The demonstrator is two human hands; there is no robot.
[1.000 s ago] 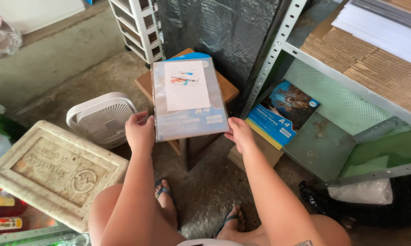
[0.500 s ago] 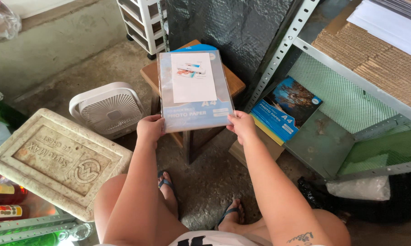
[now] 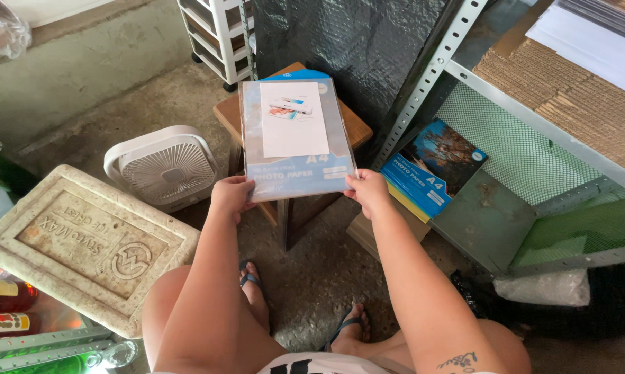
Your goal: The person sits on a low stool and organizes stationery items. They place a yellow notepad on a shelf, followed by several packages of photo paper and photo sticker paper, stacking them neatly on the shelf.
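A flat pack of photo paper in a clear sleeve (image 3: 295,138), with a white sheet on top, is held out over a small wooden stool (image 3: 354,128). My left hand (image 3: 231,196) grips its near left corner. My right hand (image 3: 368,190) grips its near right corner. The far end of the pack lies over the stool top; whether it rests on it I cannot tell.
A second blue photo paper pack (image 3: 433,166) lies on the low metal shelf (image 3: 485,221) at right. A white box fan (image 3: 164,166) and a foam cooler lid (image 3: 84,242) sit at left. Cardboard sheets (image 3: 568,97) fill the upper shelf. My sandalled feet (image 3: 347,325) are below.
The pack moved slightly away from me and up in the view over the stool, both hands still gripping its near corners. Since half a second ago almost nothing has shifted.
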